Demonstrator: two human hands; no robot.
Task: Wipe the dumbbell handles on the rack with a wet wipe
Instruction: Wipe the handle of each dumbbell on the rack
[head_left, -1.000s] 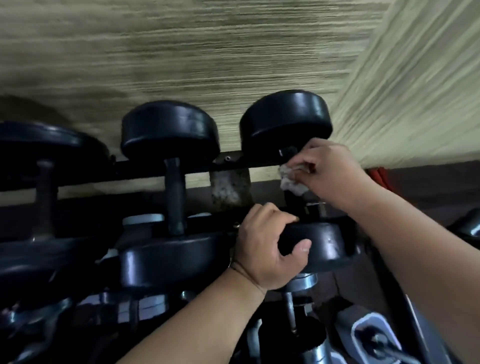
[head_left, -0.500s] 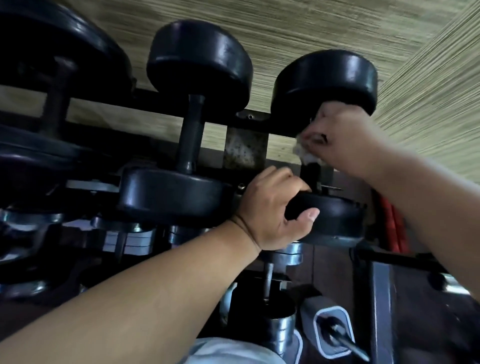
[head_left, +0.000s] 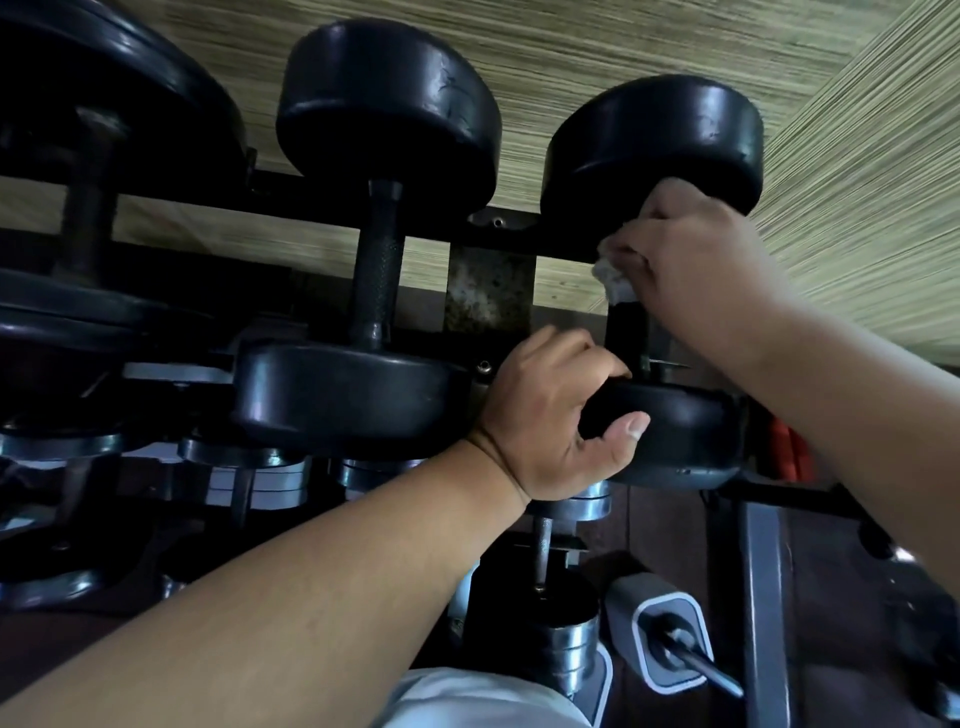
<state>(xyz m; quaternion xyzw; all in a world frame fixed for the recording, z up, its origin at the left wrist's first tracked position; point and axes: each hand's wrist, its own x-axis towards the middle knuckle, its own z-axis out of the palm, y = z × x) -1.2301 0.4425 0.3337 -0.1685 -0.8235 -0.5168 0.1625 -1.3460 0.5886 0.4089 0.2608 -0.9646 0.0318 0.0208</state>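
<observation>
We count three black dumbbells atop the rack. Our right hand curls its fingers round one wet wipe on the rightmost handle — our left hand clasps that dumbbell's near head.

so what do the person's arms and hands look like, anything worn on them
Both forearms are bare; no sleeves reach them. The left hand and right hand wear no gloves or rings that show. A thin dark line crosses the left wrist, perhaps a cord.
</observation>
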